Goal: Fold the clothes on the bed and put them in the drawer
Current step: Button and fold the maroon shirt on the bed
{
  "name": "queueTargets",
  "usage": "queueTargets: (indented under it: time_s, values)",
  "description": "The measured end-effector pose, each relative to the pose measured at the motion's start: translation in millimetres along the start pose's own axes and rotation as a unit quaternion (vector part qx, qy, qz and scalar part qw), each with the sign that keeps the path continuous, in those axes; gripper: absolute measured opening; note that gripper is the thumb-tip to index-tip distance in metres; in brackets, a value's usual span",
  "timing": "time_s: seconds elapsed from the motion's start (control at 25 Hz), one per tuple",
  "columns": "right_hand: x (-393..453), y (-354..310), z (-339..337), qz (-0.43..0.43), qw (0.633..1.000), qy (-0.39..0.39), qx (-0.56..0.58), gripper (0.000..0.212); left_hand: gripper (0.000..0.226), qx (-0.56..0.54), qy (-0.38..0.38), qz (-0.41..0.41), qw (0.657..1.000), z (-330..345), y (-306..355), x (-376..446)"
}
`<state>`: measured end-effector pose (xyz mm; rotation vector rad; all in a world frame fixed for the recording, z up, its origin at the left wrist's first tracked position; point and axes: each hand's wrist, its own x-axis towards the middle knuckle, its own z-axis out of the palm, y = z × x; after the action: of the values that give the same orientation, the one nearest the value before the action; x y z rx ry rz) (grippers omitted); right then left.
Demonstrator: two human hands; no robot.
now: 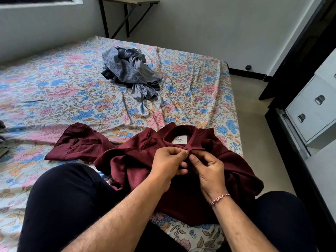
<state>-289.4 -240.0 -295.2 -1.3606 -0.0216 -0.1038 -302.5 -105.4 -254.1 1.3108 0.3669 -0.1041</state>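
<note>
Bottom of frame: person's knees in dark trousers, seated on a bed (54,84) w/ floral sheet. Lower centre: both forearms reach fwd. Left hand (168,161) and right hand (209,170) meet just below the collar of a maroon shirt (138,153); each grip pinches the shirt's front edge betw thumb & fingertips, apparently doing up the top button. The button itself is hidden by the fingers. Right wrist has a red-white thread band (220,198). Shirt lies open-side up across the lap & sheet, neck label showing, one sleeve spread toward mid-left.

Further back, upper centre: crumpled pile of grey/blue clothes (131,73), unfolded, well apart from the shirt. Right edge: white drawer unit (312,110) w/ metal handles, shut, beside the bed. Upper centre, at the wall: a folding worktop (127,0).

Risks (judgement): the shirt is bunched over the lap, so placket edges may misalign & the button go in the wrong hole or slip out; folding on this rumpled sheet could set creases.
</note>
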Motion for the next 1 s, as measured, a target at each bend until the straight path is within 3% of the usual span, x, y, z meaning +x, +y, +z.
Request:
queueTargets:
  time_s: [0.16, 0.4, 0.6, 0.88, 1.0]
  values:
    - [0.4, 0.7, 0.6, -0.016, 0.999, -0.005, -0.032, 0.012, 0.016, 0.000, 0.006, 0.001, 1.000, 1.1, -3.5, 1.5]
    - [3.6, 0.4, -2.3, -0.085, 0.978, -0.001, -0.192, 0.015, 0.013, 0.166, 0.049, 0.088, 0.981, 8.7, -9.5, -1.6]
    - [-3.9, -6.1, 6.4, -0.124, 0.966, -0.020, -0.224, 0.021, 0.018, 0.149, 0.092, 0.057, 0.983, 1.4, -10.1, 7.3]
    - [-4.7, -11.4, 3.6, -0.155, 0.952, -0.007, -0.262, 0.020, 0.019, 0.172, 0.066, 0.048, 0.982, 0.7, -7.2, 9.4]
    - [-4.1, -13.6, 1.2, -0.193, 0.933, -0.017, -0.304, 0.018, 0.016, 0.230, 0.071, 0.070, 0.968, -1.2, -7.6, 9.4]
